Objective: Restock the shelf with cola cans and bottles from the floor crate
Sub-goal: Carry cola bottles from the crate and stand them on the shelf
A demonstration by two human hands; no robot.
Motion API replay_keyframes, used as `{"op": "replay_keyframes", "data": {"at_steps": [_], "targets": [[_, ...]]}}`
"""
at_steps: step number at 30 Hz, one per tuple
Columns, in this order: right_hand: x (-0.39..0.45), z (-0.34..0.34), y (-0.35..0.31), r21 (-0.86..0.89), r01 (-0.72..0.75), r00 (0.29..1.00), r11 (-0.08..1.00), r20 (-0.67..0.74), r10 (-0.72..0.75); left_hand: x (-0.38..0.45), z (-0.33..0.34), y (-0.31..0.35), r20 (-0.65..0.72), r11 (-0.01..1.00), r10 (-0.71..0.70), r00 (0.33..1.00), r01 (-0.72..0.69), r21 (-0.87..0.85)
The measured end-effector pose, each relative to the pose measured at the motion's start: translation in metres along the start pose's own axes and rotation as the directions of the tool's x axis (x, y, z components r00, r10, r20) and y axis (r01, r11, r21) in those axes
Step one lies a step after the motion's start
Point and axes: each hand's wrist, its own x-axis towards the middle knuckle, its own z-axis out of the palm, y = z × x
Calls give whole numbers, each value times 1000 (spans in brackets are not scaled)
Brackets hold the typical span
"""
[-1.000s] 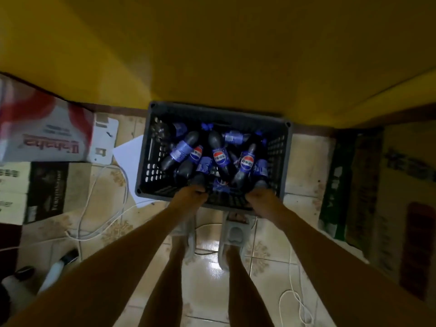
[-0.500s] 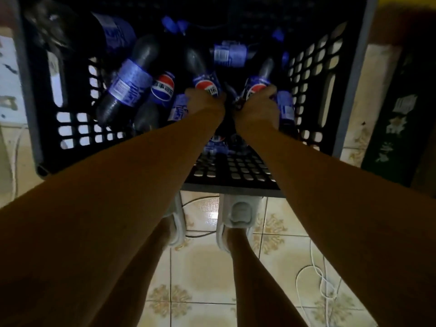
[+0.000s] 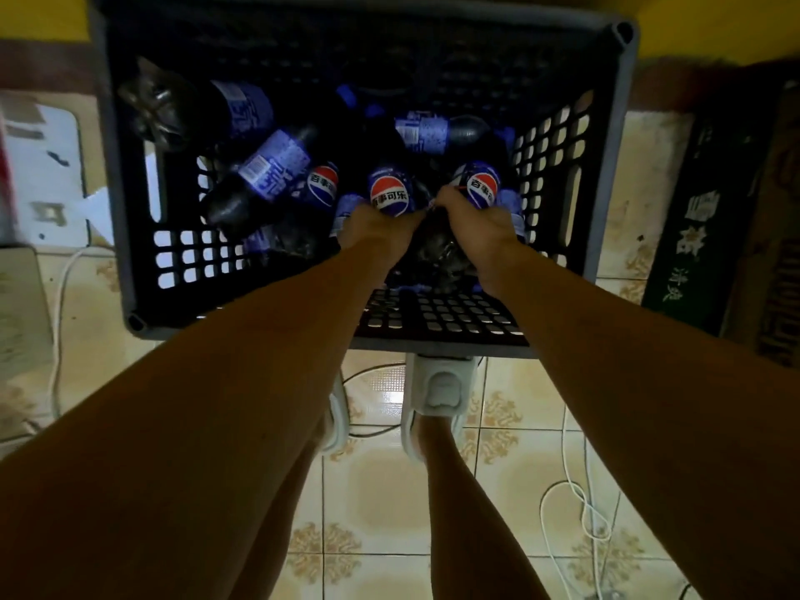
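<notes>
A dark slotted plastic crate (image 3: 130, 236) stands on the tiled floor in front of my feet. Several cola bottles with blue labels lie jumbled inside it. My left hand (image 3: 372, 233) is closed around the body of one cola bottle (image 3: 389, 192) near the crate's middle. My right hand (image 3: 474, 223) is closed around a second cola bottle (image 3: 482, 186) just to the right. Both bottles are still down among the others. No cans are visible. The shelf is out of view.
More bottles (image 3: 272, 166) lie at the crate's left and back. White cables (image 3: 571, 504) trail over the floor tiles on both sides. Cartons (image 3: 692, 218) stand to the right of the crate and a white box (image 3: 47, 166) to the left. A yellow wall runs behind.
I have bent closer over the crate. Both hands went from the near rim down into the bottles and now each grips one; since half a second ago the view pulled back slightly.
</notes>
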Motion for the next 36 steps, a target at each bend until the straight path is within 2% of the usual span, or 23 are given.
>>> {"op": "replay_keyframes", "data": {"at_steps": [1,3,7,11,18,22,27,30,36], "targets": [[-9,-3,0,81,-20,999,997,32,17,-8,-6,0,20,999,10,1000,-9,-51],[-27,-8,2,138,-29,998,990,60,20,-21,-18,-1,78,990,18,997,-7,-139],[-67,-13,3,115,34,995,993,87,-44,-62,-50,4,242,983,8,970,36,-178],[-129,-17,-1,67,80,992,995,94,-86,-124,-90,8,286,978,12,958,48,-203],[-312,-38,-32,131,103,989,986,89,-115,-281,-199,25,349,909,59,935,94,-405],[-445,-54,-63,155,107,978,982,163,-132,-386,-276,45,328,890,134,935,33,-455],[-571,-82,-101,184,104,922,978,350,-164,-485,-354,67,297,818,256,920,-43,-574],[-614,-88,-115,138,209,878,968,409,-248,-523,-379,69,253,769,341,905,-114,-629],[-655,-91,-141,6,504,719,864,552,-424,-577,-388,71,144,647,467,872,-226,-728]]}}
